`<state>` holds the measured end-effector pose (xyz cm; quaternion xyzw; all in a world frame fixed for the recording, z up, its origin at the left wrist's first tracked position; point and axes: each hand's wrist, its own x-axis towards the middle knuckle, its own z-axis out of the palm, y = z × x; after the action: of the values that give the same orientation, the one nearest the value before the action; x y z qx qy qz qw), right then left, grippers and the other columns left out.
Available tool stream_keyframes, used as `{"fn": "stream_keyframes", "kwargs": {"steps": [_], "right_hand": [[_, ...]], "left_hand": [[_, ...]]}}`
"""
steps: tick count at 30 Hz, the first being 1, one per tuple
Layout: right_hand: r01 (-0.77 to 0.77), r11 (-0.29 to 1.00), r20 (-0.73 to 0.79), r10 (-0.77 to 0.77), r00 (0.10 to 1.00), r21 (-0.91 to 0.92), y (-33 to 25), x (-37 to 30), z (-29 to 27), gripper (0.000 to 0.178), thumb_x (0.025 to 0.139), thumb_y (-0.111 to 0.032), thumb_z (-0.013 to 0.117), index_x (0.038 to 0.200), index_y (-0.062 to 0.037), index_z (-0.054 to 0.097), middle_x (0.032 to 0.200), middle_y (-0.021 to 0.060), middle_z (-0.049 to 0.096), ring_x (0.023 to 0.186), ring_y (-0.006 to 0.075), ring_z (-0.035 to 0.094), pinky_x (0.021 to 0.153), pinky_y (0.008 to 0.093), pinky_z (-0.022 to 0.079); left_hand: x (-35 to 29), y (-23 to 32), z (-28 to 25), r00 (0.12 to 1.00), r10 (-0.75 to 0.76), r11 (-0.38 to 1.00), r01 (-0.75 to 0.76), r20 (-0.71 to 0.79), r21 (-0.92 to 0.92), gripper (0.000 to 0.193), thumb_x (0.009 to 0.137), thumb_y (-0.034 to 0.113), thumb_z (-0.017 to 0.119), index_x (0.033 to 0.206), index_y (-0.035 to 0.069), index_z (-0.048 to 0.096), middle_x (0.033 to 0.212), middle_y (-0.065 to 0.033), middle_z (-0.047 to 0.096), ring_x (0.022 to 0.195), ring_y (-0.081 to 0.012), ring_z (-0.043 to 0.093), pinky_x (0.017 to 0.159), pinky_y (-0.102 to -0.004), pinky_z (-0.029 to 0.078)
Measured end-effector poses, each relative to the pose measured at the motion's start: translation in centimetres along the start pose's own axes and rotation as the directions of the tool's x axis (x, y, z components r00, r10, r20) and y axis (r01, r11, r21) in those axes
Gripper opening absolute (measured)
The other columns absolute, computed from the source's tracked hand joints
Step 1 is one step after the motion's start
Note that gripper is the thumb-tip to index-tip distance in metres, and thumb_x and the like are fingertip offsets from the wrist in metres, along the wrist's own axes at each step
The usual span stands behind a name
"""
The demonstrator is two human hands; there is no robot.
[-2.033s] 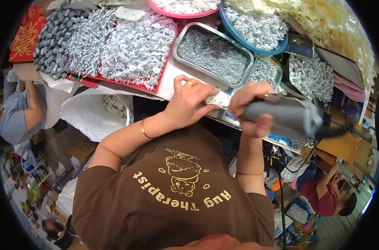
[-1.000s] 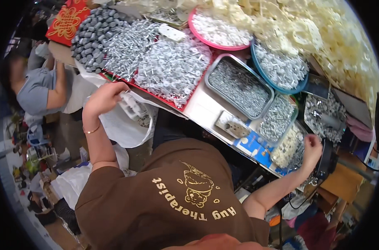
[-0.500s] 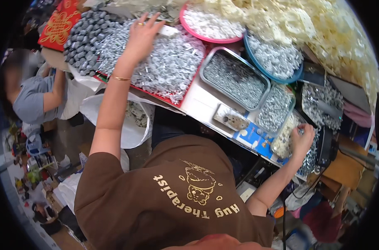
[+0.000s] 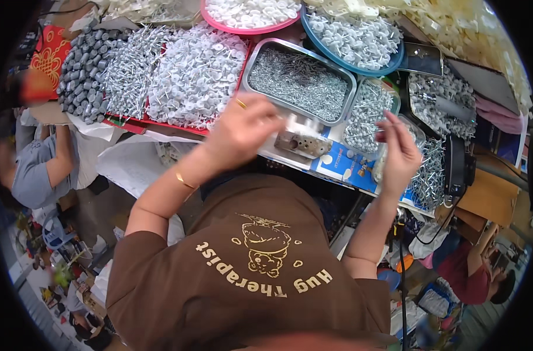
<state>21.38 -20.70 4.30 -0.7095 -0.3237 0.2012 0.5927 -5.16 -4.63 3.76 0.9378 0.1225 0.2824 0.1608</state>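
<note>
My left hand (image 4: 246,130) is closed in a pinch beside a small metal block with holes (image 4: 303,143) at the table's near edge. At its fingertips is a white plastic piece (image 4: 304,124), slightly blurred, against the top of the block. My right hand (image 4: 400,153) is raised above a clear tub of cream-coloured small parts (image 4: 379,169), its thumb and fingers drawn together; anything between them is too small to make out. Between the hands and farther back stand a metal tray of small screws (image 4: 298,82) and a clear tub of silvery screws (image 4: 367,117).
At the left, a red tray (image 4: 190,130) holds white-headed fasteners, with grey cylindrical pieces (image 4: 85,76) beyond. Pink (image 4: 243,29) and blue (image 4: 351,65) basins of white parts stand behind. A black device (image 4: 458,167) with a cable is at right. Other people sit on both sides.
My left hand has come back from the far white parts to the metal block, bringing a white plastic piece. My right hand has lifted from the right-hand tubs and moved left.
</note>
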Motion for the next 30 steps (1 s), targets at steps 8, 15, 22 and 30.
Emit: {"fn": "stream_keyframes", "kwargs": {"steps": [8,15,22,30], "right_hand": [[-0.085,0.996,0.194,0.076,0.978,0.038,-0.3,-3.8,1.0,0.027,0.1,0.0,0.058,0.124,0.0004,0.07,0.096,0.0093,0.073,0.084,0.0118,0.066,0.079,0.0262,0.055],[-0.004,0.989,0.264,0.044,0.964,-0.15,2.0,-5.3,1.8,0.027,0.097,0.007,0.056,0.118,0.0017,0.072,0.097,0.0119,0.074,0.085,0.0143,0.07,0.079,0.0284,0.057],[0.124,0.969,0.22,-0.075,0.973,-0.214,2.3,-5.1,2.3,0.029,0.093,0.01,0.057,0.115,-0.0006,0.074,0.097,0.012,0.075,0.083,0.015,0.071,0.077,0.0284,0.057],[0.497,0.778,0.37,-0.363,0.855,-0.384,1.1,-4.5,1.8,0.041,0.079,0.014,0.061,0.109,-0.009,0.077,0.095,0.0122,0.073,0.084,0.0272,0.071,0.074,0.0339,0.056]], "left_hand": [[-1.6,3.1,5.3,0.996,-0.056,0.991,0.064,0.067,-0.121,0.026,0.079,0.013,0.076,0.104,0.01,0.071,0.12,-0.0108,0.067,0.111,-0.0301,0.062,0.095,-0.0448,0.047],[-1.1,4.1,5.5,0.99,-0.098,0.982,0.112,0.098,-0.151,0.025,0.078,0.016,0.079,0.102,0.013,0.073,0.117,-0.0045,0.07,0.107,-0.0246,0.063,0.103,-0.0484,0.042],[-0.9,4.2,5.5,0.99,-0.129,0.988,0.133,0.056,-0.083,0.023,0.079,0.017,0.079,0.101,0.013,0.074,0.117,-0.0018,0.071,0.107,-0.0222,0.064,0.106,-0.05,0.039],[-0.8,4.2,5.4,0.985,-0.144,0.985,0.152,0.096,-0.084,0.021,0.08,0.019,0.079,0.1,0.015,0.075,0.118,0.0007,0.072,0.105,-0.0201,0.064,0.105,-0.0485,0.033]]}}
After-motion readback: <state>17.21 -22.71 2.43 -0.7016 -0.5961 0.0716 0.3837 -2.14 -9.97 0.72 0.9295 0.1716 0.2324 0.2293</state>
